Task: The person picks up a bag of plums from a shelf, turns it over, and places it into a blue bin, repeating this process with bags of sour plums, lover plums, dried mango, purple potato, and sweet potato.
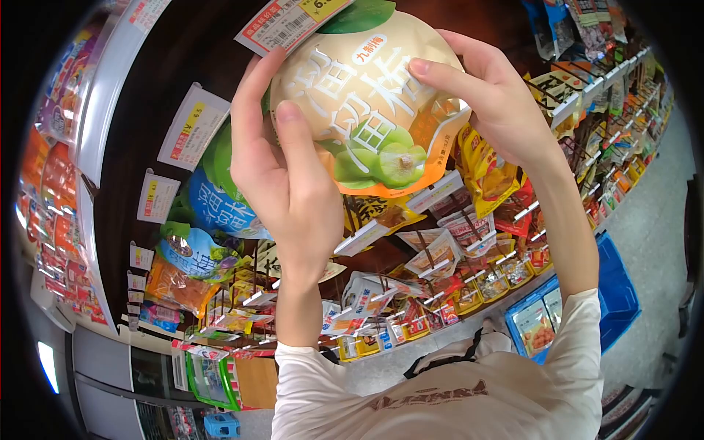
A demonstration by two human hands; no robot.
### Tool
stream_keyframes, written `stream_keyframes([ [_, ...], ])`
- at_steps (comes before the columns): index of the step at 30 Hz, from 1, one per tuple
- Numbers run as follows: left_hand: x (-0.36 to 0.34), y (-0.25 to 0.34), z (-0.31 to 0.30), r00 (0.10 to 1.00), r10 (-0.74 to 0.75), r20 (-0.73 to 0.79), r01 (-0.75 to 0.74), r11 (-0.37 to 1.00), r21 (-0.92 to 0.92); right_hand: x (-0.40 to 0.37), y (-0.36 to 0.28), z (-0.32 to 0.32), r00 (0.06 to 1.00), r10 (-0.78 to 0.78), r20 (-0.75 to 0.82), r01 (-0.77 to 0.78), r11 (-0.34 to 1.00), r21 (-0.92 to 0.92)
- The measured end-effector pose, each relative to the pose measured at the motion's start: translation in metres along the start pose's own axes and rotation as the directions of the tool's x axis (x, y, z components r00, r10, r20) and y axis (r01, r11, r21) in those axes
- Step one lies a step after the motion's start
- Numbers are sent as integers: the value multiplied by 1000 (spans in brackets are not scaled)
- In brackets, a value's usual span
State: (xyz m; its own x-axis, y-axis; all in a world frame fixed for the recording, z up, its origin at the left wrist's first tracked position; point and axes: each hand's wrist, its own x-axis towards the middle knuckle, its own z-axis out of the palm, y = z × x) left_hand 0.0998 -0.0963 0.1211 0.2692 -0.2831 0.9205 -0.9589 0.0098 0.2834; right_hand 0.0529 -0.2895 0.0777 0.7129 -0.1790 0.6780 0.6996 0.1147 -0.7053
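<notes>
A cream-coloured snack bag (345,88) with white lettering, green fruit pictures and an orange lower edge is held up between both hands. My left hand (282,176) grips its left side, thumb on the front and fingers behind. On the right edge, my right hand (491,88) pinches the bag with the thumb laid across the front. A price tag (293,26) sits against the bag's top left, close to my left fingertips. Blue snack bags (224,205) with similar lettering hang just left of my left wrist.
Racks of hanging snack packets (411,271) curve around below and to the right. More price tags (192,128) stick out at the left, before a shelf edge (92,161). A blue crate (620,301) stands on the grey floor (642,213) at the lower right.
</notes>
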Motion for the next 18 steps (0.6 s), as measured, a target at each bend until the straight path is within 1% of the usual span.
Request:
stream_keyframes([
  [2,3,4,0,1000,-1,-17,1,1000,18,1,2,2,998,-53,-44,52,999,-16],
  [3,3,6,0,1000,-2,-21,3,999,32,1,1,1,998,-53,-44,52,999,-15],
  [5,4,15,-1,1000,-6,-27,7,999,50,-1,-1,-1,998,21,-52,-22,999,-33],
  [7,3,26,1,981,-189,-52,185,980,-80,-1,4,-1,998,17,-56,-20,998,-64],
  [8,4,23,1,980,-191,-51,186,979,-80,-1,7,-2,998,11,-63,-17,995,-97],
  [9,6,16,1,993,-97,-68,89,990,-110,-1,7,-2,998,13,-65,-19,995,-96],
  [10,6,12,0,996,-2,-88,-10,990,-140,0,7,-2,998,-13,-59,4,989,-145],
  [11,6,11,0,996,-3,-87,-9,990,-140,1,7,-1,998,-38,-52,28,981,-192],
  [12,5,11,0,997,-12,-81,-2,985,-175,2,8,-1,998,-38,-53,27,981,-192],
  [14,4,10,0,997,-20,-75,4,978,-209,4,14,0,996,-39,-80,28,989,-143],
  [18,0,9,0,998,-37,-46,25,972,-234,7,24,-1,996,-62,-61,54,990,-127],
])
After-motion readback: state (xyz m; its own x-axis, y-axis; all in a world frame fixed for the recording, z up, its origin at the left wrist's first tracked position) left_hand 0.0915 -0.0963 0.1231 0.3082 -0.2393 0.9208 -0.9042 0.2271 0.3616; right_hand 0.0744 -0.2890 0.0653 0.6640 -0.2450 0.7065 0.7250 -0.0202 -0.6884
